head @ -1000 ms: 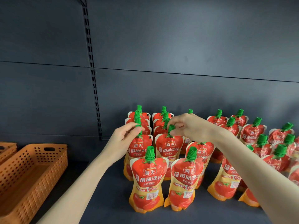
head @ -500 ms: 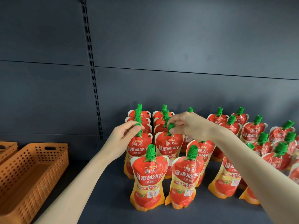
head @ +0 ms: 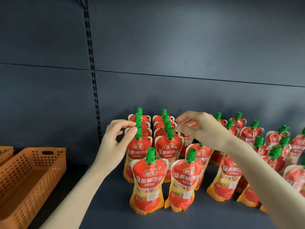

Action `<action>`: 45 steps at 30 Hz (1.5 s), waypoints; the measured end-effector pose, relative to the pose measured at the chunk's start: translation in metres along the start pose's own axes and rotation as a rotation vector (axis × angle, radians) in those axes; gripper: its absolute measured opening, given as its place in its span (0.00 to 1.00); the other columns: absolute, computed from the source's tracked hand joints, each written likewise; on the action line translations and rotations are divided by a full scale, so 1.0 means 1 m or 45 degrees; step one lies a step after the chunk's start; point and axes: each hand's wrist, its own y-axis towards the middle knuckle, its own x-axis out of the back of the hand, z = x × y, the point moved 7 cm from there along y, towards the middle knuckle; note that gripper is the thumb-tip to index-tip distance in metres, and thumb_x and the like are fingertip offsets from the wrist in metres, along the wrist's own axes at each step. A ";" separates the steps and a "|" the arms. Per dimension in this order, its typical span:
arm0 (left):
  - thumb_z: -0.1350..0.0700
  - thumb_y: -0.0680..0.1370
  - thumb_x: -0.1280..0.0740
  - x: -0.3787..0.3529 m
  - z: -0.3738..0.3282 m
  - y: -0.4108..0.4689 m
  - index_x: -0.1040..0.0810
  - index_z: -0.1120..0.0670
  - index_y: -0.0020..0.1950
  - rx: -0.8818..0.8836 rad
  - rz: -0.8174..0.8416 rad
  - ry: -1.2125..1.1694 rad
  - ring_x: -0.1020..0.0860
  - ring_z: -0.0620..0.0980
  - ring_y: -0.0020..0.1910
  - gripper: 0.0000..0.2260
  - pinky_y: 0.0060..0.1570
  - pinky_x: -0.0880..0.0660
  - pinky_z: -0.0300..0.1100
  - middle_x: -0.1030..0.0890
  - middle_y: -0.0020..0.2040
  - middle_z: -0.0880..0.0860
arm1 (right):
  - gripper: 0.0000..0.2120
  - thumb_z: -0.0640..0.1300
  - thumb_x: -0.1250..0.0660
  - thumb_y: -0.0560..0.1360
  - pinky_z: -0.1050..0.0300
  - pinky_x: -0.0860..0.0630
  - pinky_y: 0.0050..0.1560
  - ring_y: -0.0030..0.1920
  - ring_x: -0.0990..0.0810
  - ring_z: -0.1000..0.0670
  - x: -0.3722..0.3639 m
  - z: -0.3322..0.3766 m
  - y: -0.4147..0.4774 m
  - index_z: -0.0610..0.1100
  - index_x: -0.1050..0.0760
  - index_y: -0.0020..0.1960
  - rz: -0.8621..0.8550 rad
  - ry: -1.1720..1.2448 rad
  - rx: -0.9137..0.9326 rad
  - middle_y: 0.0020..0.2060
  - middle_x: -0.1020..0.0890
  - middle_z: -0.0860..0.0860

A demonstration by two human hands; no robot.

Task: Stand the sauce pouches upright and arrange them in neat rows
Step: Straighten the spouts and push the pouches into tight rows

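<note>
A dark grey back panel point(head: 181, 47) with a slotted upright point(head: 92, 71) stands behind a dark shelf point(head: 107, 209). At the far left of the shelf sits an orange perforated basket point(head: 29, 176), with the corner of a second basket point(head: 5, 152) beside it. The left hand point(head: 113, 146) is raised next to the leftmost file of sauce pouches point(head: 149, 184). Its fingers are loosely curved and apart, and its thumb point(head: 132, 133) lies against the side of one green cap point(head: 139, 133) without pinching it. Two files of red pouches stand upright, one behind the other, running back to the panel. The right hand point(head: 203, 129) hovers over a third file, its blurred fingers point(head: 182, 119) stretched leftward and slightly spread, closed on nothing. Farther right the other pouches point(head: 250, 134) stand in a looser cluster. Several of these tilt, and some are partly hidden behind the right forearm.
</note>
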 end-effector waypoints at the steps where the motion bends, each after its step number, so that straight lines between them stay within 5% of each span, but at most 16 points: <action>1: 0.39 0.72 0.39 0.001 -0.006 -0.005 0.24 0.38 0.49 -0.020 -0.014 0.010 0.27 0.44 0.60 0.09 0.57 0.28 0.44 0.24 0.53 0.39 | 0.09 0.47 0.34 0.75 0.72 0.26 0.48 0.48 0.21 0.60 0.002 0.001 -0.007 0.47 0.23 0.55 -0.006 0.034 0.014 0.47 0.20 0.57; 9: 0.41 0.66 0.30 -0.029 -0.024 -0.061 0.26 0.44 0.56 0.213 0.129 -0.191 0.23 0.39 0.54 0.21 0.48 0.25 0.32 0.21 0.52 0.39 | 0.25 0.61 0.32 0.64 0.58 0.22 0.54 0.52 0.20 0.59 -0.017 -0.006 -0.064 0.50 0.24 0.57 0.056 0.388 -0.040 0.49 0.18 0.57; 13: 0.53 0.64 0.23 -0.046 -0.003 -0.095 0.31 0.46 0.60 0.451 0.073 -0.357 0.21 0.42 0.55 0.28 0.47 0.22 0.36 0.21 0.56 0.44 | 0.25 0.52 0.26 0.67 0.60 0.24 0.55 0.55 0.22 0.59 -0.036 -0.030 -0.088 0.54 0.29 0.61 -0.027 0.534 -0.112 0.53 0.20 0.59; 19: 0.58 0.67 0.24 -0.059 0.025 -0.134 0.27 0.49 0.58 0.559 0.006 -0.306 0.20 0.42 0.52 0.22 0.44 0.23 0.33 0.18 0.52 0.47 | 0.27 0.40 0.28 0.71 0.55 0.23 0.58 0.57 0.21 0.58 -0.082 -0.050 -0.114 0.50 0.35 0.65 -0.083 0.883 -0.203 0.57 0.21 0.56; 25: 0.56 0.69 0.26 -0.045 0.039 -0.130 0.27 0.48 0.56 0.566 0.000 -0.260 0.20 0.42 0.52 0.19 0.45 0.22 0.36 0.18 0.52 0.46 | 0.26 0.39 0.33 0.75 0.57 0.26 0.63 0.61 0.25 0.59 -0.117 -0.050 -0.118 0.48 0.38 0.69 -0.144 0.920 -0.218 0.61 0.24 0.56; 29: 0.51 0.68 0.27 -0.031 0.055 -0.127 0.28 0.44 0.56 0.600 0.001 -0.220 0.20 0.42 0.53 0.18 0.50 0.22 0.40 0.19 0.53 0.45 | 0.21 0.40 0.34 0.75 0.66 0.26 0.57 0.59 0.25 0.60 -0.133 -0.040 -0.108 0.56 0.36 0.63 -0.186 0.898 -0.253 0.58 0.24 0.60; 33: 0.47 0.68 0.28 -0.028 0.069 -0.134 0.29 0.48 0.59 0.636 0.015 -0.136 0.21 0.45 0.54 0.22 0.54 0.23 0.45 0.20 0.54 0.45 | 0.18 0.40 0.31 0.74 0.59 0.24 0.58 0.57 0.23 0.56 -0.152 -0.043 -0.114 0.51 0.33 0.60 -0.229 0.841 -0.342 0.55 0.22 0.56; 37: 0.52 0.70 0.27 -0.023 0.073 -0.138 0.33 0.52 0.62 0.598 -0.027 -0.047 0.22 0.45 0.53 0.24 0.53 0.22 0.44 0.22 0.55 0.46 | 0.20 0.40 0.28 0.71 0.67 0.23 0.49 0.52 0.22 0.60 -0.160 -0.052 -0.127 0.50 0.34 0.58 -0.275 0.780 -0.428 0.51 0.21 0.57; 43: 0.52 0.73 0.30 -0.036 0.070 -0.134 0.33 0.47 0.60 0.556 0.055 -0.001 0.23 0.43 0.53 0.18 0.49 0.25 0.35 0.23 0.54 0.44 | 0.17 0.42 0.28 0.72 0.53 0.22 0.54 0.51 0.20 0.54 -0.159 -0.064 -0.129 0.48 0.34 0.54 -0.354 0.668 -0.490 0.49 0.20 0.54; 45: 0.50 0.73 0.30 -0.037 0.073 -0.134 0.33 0.46 0.61 0.540 0.052 0.077 0.27 0.44 0.57 0.19 0.54 0.27 0.39 0.26 0.55 0.44 | 0.18 0.44 0.28 0.72 0.52 0.22 0.54 0.52 0.21 0.53 -0.160 -0.067 -0.131 0.49 0.33 0.55 -0.365 0.643 -0.502 0.51 0.20 0.54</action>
